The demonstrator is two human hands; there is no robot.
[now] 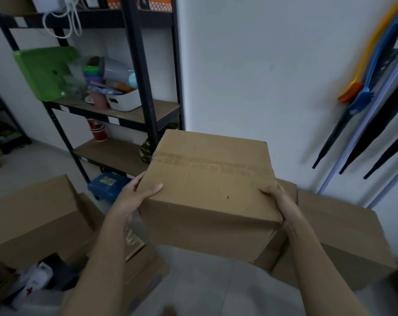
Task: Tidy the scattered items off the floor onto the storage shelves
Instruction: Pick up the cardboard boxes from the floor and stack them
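Evidently both hands share one grip on the plain brown taped cardboard box [210,179], which is held up in the air at the middle of the view, clear of the floor. The left hand [134,197] clamps the box's near left corner, thumb laid flat on the top face and fingers curled round the side. The right hand [276,200] clasps the near right corner, fingers wrapped over the crumpled edge. Neither hand is spread; each is pressed onto cardboard.

From this grip the black metal shelving unit with wooden boards [145,92] lies ahead and to the left, so the left hand is the nearer one. The strip of tape on the box runs left to right across the person. My judgement is that the box must swing leftward toward a free stretch of board, and the lower board [111,153] looks the closest.

On the middle board a white plastic bin [125,100] holds blurred orange and blue items, beside a green plastic tray [45,71] leaning on edge. Red paper cups [98,131] hang or stand just below. A blue plastic case [106,184] sits under the lowest board.

Larger brown cardboard boxes flank the held one on the floor, one at left [31,215] and one at right [339,226]; their contents cannot be seen.
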